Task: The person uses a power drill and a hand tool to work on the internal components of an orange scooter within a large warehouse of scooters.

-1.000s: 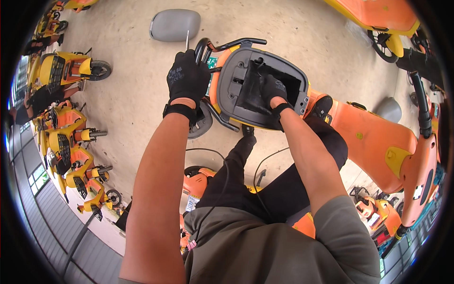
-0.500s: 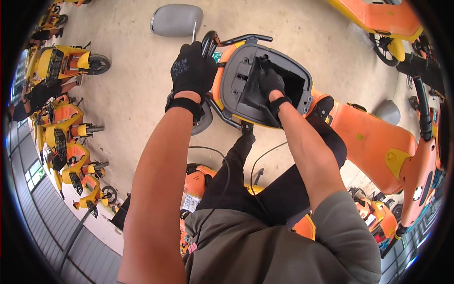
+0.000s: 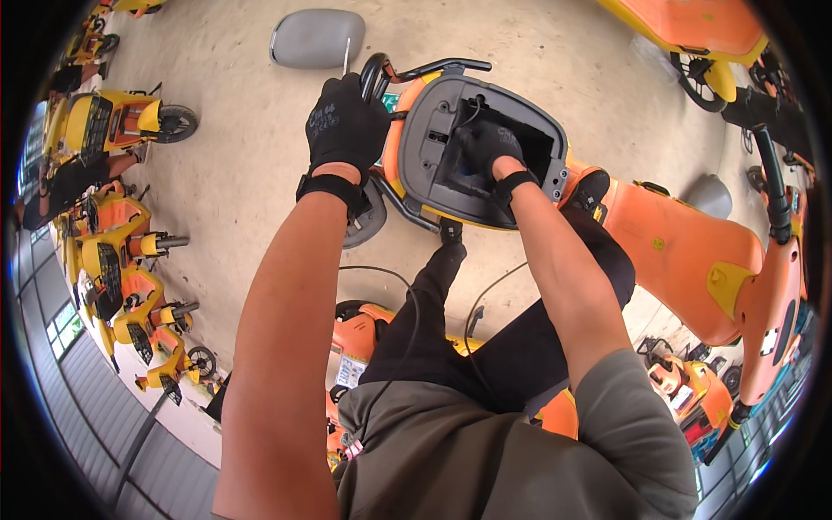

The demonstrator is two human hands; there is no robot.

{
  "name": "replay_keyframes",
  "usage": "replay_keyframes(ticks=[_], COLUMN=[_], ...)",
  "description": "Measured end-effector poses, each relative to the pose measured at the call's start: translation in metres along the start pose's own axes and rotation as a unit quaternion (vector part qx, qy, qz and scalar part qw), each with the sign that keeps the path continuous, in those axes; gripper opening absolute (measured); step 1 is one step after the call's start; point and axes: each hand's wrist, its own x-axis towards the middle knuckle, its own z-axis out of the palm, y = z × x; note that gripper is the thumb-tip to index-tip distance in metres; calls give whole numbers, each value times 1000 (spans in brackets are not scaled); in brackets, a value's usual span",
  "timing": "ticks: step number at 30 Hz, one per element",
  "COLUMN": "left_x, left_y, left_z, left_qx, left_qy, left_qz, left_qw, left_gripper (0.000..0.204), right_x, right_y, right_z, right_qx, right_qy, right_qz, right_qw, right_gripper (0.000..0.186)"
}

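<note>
An orange scooter stands before me with its grey seat base [image 3: 419, 143] exposed around a dark open compartment [image 3: 539, 156]. My left hand [image 3: 347, 121], in a black glove, is closed round a tool with a thin metal shaft [image 3: 347, 56]; its handle is hidden in my fist. That fist rests beside the black tubular rail [image 3: 374, 74] at the scooter's rear. Gloved too, my right hand [image 3: 492, 146] reaches down into the compartment with fingers curled; what they hold is hidden. A thin dark cable [image 3: 476, 106] shows at the compartment's far edge, near its fingers.
A grey seat [image 3: 317, 39] lies on the concrete floor beyond my left hand. Yellow and orange scooters [image 3: 113, 121] stand in a row at the left, others at the right. The scooter's orange body [image 3: 672, 251] stretches right to its handlebar. My feet are close beside it.
A dark panel or flap under my right hand no longer covers the compartment's left part. My right hand has turned, its fingers now pointing left. My left hand still grips the tool.
</note>
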Motion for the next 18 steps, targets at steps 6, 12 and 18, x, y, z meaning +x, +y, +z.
replay_keyframes(ticks=[6, 12, 18], left_x=[0, 1, 0], left_y=[1, 6, 4], left_z=[-3, -1, 1], left_qx=[8, 3, 4], left_qy=[6, -9, -2], left_qz=[8, 0, -1], left_qw=[1000, 1000, 1000], left_gripper=[17, 18, 18], right_x=[12, 8, 10], right_y=[28, 66, 70], right_z=[-60, -61, -67], right_qx=[-142, -158, -99], right_qy=[224, 93, 124], right_qz=[11, 37, 32], right_qw=[964, 982, 987], right_gripper=[60, 44, 24])
